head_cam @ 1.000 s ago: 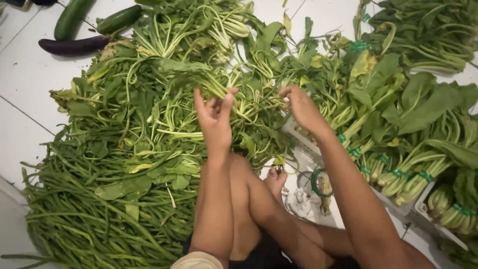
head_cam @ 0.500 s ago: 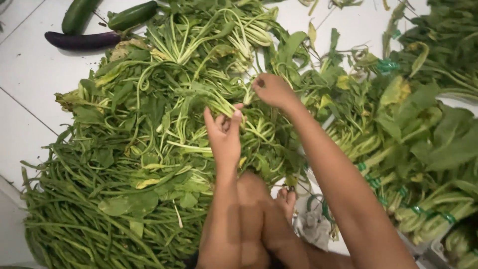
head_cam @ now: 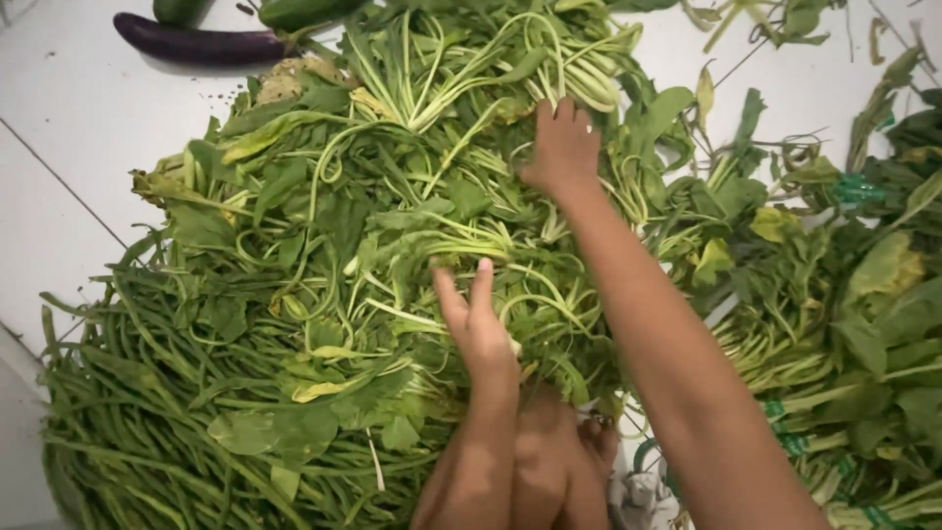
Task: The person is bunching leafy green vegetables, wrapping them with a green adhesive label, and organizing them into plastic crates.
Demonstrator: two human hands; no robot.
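Leafy greens (head_cam: 392, 226), heaped loose in a broad pile across the centre and left of the frame on a white tiled floor (head_cam: 69, 128), are seen being worked by two bare hands. Long beans (head_cam: 128, 432) are spread along the lower left under the heap, and tied bundles of greens (head_cam: 863, 334) are stacked at the right edge. A purple eggplant (head_cam: 196, 44) and two dark green cucumbers (head_cam: 294, 12) are laid at the upper left. The right hand (head_cam: 561, 147) is pressed flat and spread wide on the pale stems near the upper centre, nothing closed in it. The left hand (head_cam: 476, 319) is set at the centre, fingers extended and slightly parted against a clump of stems; whether any stem is pinched cannot be told. The greens are judged light, limp and easily bruised, with leaves likely to tear; the firmer stalks, gathered as a bunch low down, are judged the safer place to be taken hold of.
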